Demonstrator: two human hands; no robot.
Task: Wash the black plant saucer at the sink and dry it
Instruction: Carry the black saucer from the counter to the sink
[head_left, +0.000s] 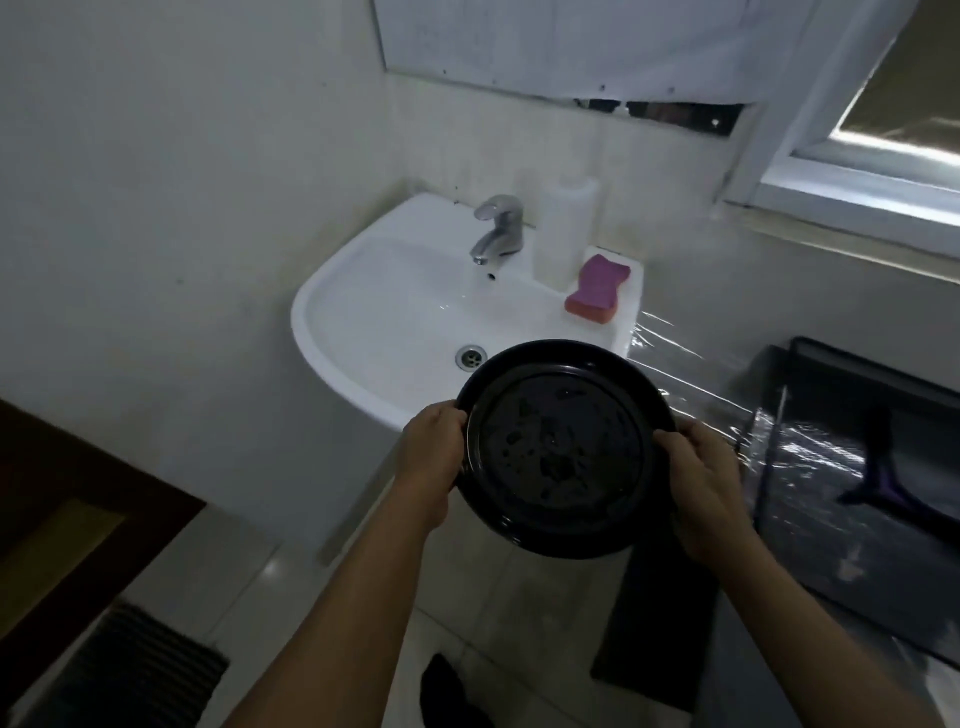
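Both bare arms reach forward, and the left hand (434, 441) grips the left rim of the round black plastic plant saucer (563, 449), fingers curled over its edge. The right hand (706, 478) clasps the opposite rim the same way, thumb on the upper lip. The saucer is held in the air, in front of and partly above the near right edge of the white ceramic wall sink (358, 317), its inside tilted toward the camera and speckled with wet-looking spots. There is one saucer, one chrome single-lever tap (496, 228), one round metal drain (470, 357), one tall white plastic bottle (563, 231) standing just right of the tap, and one pink waisted sponge with an orange underside (597, 288) lying on the sink's right ledge, near the bottle. To the right, a dark counter covered in clear plastic film (810, 441) carries a dark tool with a purple handle (883, 483). The walls are pale, a window (883, 130) sits at upper right, and the light tiled floor (249, 587) holds a dark mat (654, 623) and a ribbed grille (130, 670).
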